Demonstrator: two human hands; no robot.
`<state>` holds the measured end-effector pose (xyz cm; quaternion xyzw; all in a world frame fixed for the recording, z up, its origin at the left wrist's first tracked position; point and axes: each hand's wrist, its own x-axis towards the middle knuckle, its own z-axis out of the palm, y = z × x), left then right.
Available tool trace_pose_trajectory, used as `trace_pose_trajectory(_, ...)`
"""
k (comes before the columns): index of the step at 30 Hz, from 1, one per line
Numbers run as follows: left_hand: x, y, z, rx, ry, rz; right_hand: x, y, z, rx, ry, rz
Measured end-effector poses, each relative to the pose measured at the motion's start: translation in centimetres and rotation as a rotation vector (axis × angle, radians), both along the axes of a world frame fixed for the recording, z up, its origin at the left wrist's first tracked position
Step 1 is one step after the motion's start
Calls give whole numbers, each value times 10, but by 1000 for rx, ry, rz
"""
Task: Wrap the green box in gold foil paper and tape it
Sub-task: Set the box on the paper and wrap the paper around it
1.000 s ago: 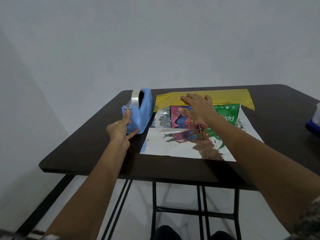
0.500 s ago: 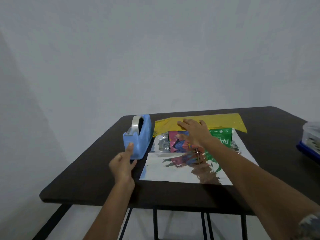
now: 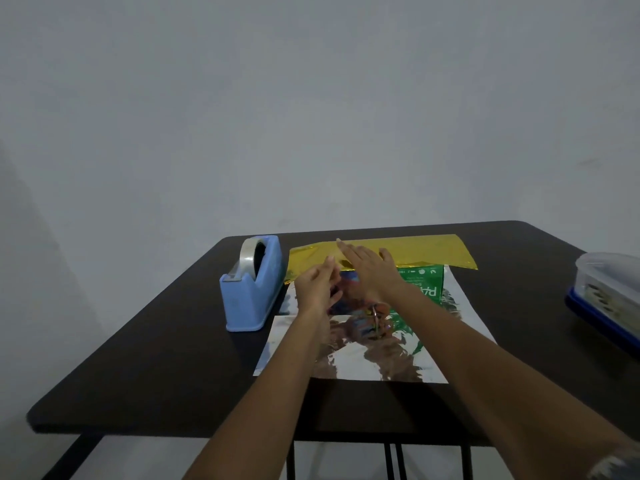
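The green box [image 3: 424, 284] lies on a sheet of foil paper [image 3: 346, 358], silver side up. The sheet's far part is folded over the box's back edge and shows its gold side [image 3: 429, 251]. My right hand [image 3: 372, 271] lies flat on the box and the gold flap, fingers straight. My left hand [image 3: 317, 289] hovers just left of it over the box's colourful left end, fingers relaxed and holding nothing I can see. A blue tape dispenser [image 3: 251, 292] with a clear tape roll stands to the left of the sheet.
The dark table [image 3: 156, 368] ends close in front of me and at the left. A clear-lidded container with a blue base [image 3: 609, 299] sits at the right edge. A plain wall rises behind the table.
My left hand left the tape dispenser and came right to the box beside my right hand. The camera tilted upward, so the table sits lower in view.
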<state>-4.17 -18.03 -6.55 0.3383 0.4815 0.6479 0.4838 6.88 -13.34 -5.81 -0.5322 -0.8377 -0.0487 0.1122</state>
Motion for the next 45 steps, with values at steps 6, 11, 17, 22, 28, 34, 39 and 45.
trace_pose_trajectory(6,3,5,-10,-23,5,27,1,2,-1,0,58,28)
trace_pose_trajectory(11,3,6,-16,-34,-34,27,2,3,-1,-16,68,33)
trace_pose_trajectory(17,3,10,-22,-58,-13,36,3,1,1,-33,82,36)
trace_pose_trajectory(22,3,13,-25,-80,21,49,3,1,3,-70,122,46)
trace_pose_trajectory(28,3,12,-28,-65,-14,45,3,-1,12,-195,259,28)
trace_pose_trajectory(34,2,13,-29,-61,13,50,1,0,10,-209,378,11)
trace_pose_trajectory(39,2,15,-30,-78,34,70,1,1,9,-210,402,4)
trace_pose_trajectory(45,2,18,-31,-98,42,79,-1,1,7,-177,447,2)
